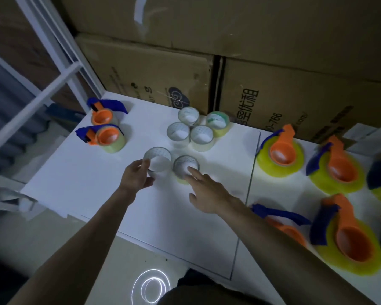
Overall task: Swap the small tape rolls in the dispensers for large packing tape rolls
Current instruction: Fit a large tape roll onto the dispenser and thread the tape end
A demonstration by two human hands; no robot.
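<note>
Two small-roll dispensers [106,126] sit far left. The left hand [136,176] grips one loose small roll [157,159]; the right hand [207,194], fingers extended, touches another [185,166], apparently without gripping. Four more rolls [191,128] cluster behind, and dispensers with large rolls [317,172] crowd the right.

- A white table [97,194] fills the middle of the frame, with stacked cardboard boxes [154,71] behind it across the top.
- Two small-roll dispensers [107,128] sit at the table's upper left, one behind the other.
- Four small loose rolls [196,127] cluster at upper centre, touching one another.
- Two more small rolls lie just below that cluster, side by side: the left roll [157,159] and the right roll [186,167].
- The left hand [136,175] touches the left roll; the right hand [207,190] rests its fingertips on the right roll.
- Dispensers on large rolls [280,154] lie along the right edge, on a second surface beside the table.
</note>
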